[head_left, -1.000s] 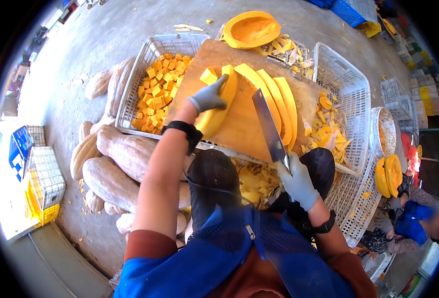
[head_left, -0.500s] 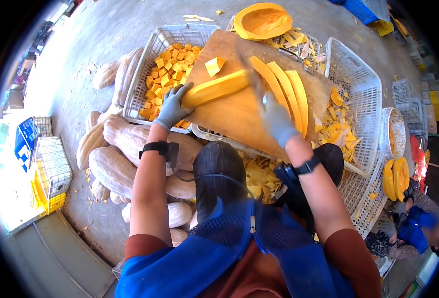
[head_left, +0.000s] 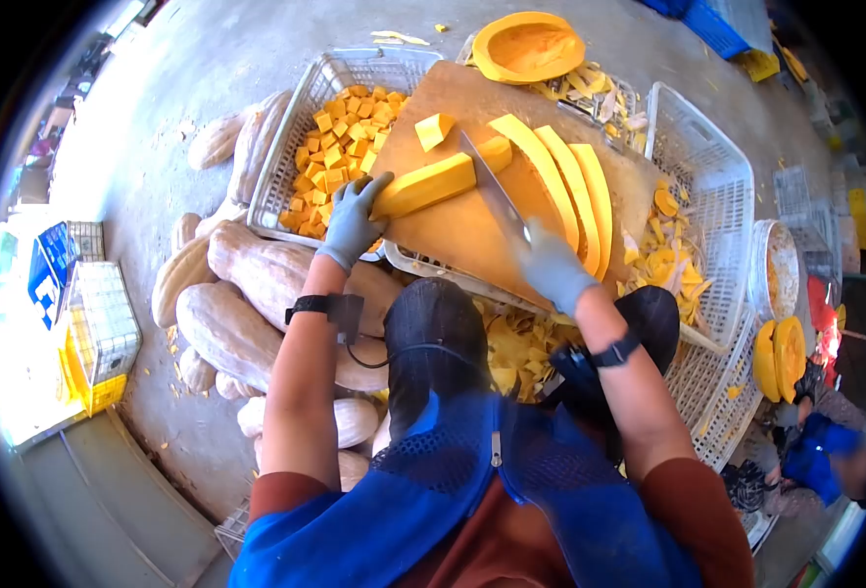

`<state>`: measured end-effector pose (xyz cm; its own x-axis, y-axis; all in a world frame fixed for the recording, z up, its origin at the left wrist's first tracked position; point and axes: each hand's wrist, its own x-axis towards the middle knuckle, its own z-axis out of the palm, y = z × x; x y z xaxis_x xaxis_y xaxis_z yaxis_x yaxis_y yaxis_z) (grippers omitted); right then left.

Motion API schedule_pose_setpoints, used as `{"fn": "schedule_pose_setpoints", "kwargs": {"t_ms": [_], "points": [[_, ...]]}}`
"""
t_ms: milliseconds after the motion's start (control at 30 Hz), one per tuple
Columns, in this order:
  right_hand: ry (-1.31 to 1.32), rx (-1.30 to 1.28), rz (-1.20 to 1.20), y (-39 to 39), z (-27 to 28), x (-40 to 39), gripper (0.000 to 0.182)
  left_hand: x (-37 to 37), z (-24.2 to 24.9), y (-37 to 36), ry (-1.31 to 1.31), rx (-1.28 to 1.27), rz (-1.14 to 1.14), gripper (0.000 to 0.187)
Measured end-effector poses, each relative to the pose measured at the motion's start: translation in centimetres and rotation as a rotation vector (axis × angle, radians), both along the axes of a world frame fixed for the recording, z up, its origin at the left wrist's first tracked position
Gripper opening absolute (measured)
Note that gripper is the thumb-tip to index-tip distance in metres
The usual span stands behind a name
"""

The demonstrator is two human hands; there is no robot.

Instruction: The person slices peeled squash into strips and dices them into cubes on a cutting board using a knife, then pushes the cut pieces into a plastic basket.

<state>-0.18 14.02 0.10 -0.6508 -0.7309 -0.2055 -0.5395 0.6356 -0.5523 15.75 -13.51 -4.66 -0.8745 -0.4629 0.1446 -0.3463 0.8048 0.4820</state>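
Observation:
My left hand [head_left: 355, 220], in a grey glove, grips the near end of a thick orange pumpkin strip [head_left: 428, 186] on the wooden board [head_left: 443, 230]. My right hand [head_left: 553, 267], also gloved, is closed round the handle of a knife [head_left: 493, 186]. Its blade lies across the strip, and a cut piece [head_left: 494, 154] sits at the strip's far end. One pumpkin chunk [head_left: 434, 130] rests farther up the board. Several curved pumpkin slices [head_left: 590, 201] lie right of the knife.
A crate [head_left: 286, 127] of orange cubes stands left of the board. Whole pumpkins [head_left: 227, 328] lie at the left. A hollowed half [head_left: 528, 47] sits beyond the board. Another crate [head_left: 732, 196] holds peelings at the right. A co-worker [head_left: 820, 456] is at lower right.
The knife, blurred before, now lies across the strip, with a piece parted from its far end. My right hand has moved slightly down and right.

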Motion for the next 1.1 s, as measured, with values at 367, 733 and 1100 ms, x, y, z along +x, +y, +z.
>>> {"fn": "schedule_pose_setpoints", "kwargs": {"t_ms": [367, 733, 1100], "points": [[0.013, 0.058, 0.085, -1.6, -0.8, 2.0, 0.024, 0.5, 1.0, 2.5, -0.046, 0.045, -0.024, 0.066], [0.019, 0.054, 0.014, 0.9, -2.3, 2.9, 0.026, 0.9, 0.9, 4.9, -0.049, 0.066, 0.005, 0.065], [0.083, -0.242, 0.008, -1.3, 4.9, 4.6, 0.027, -0.3, 0.7, 5.2, -0.040, 0.065, 0.015, 0.065]]}}
